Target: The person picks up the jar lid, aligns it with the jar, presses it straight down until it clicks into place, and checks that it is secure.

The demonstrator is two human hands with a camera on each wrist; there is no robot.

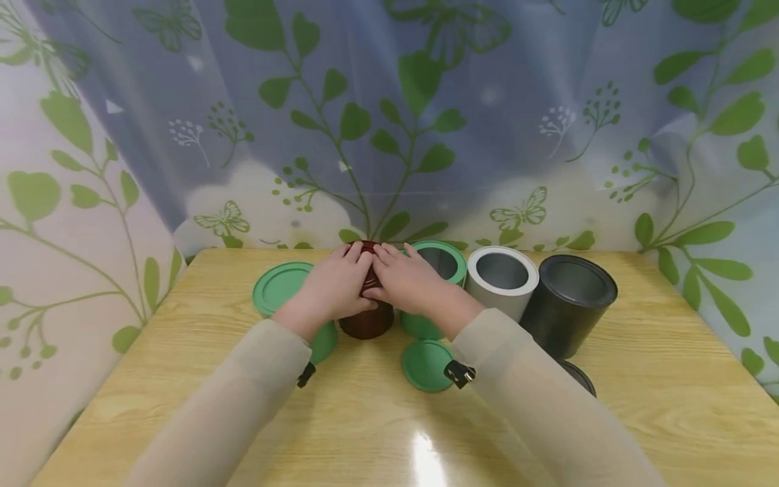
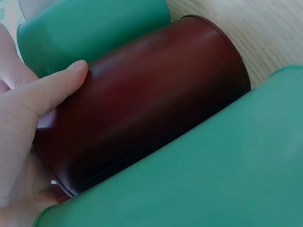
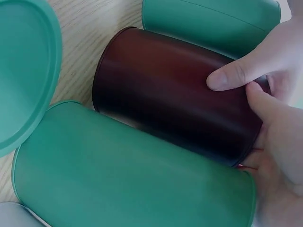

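Note:
A dark red can (image 1: 366,325) stands upright on the table between two green cans, its ringed top (image 1: 370,279) partly covered by both hands. My left hand (image 1: 335,284) holds the top from the left, fingers over it and thumb on the near wall. From the right, my right hand (image 1: 409,276) lies over the same top, and its thumb touches the front wall in the right wrist view. Left of it is a green can with its lid (image 1: 282,287) on. The open green can (image 1: 421,327) stands just right of the red one.
A white can (image 1: 510,301) and a black can (image 1: 560,325), both uncovered, continue the row to the right. One green lid (image 1: 428,365) lies flat in front, and a black lid (image 1: 579,379) is partly hidden by the right sleeve. A patterned curtain (image 1: 377,135) hangs behind the table.

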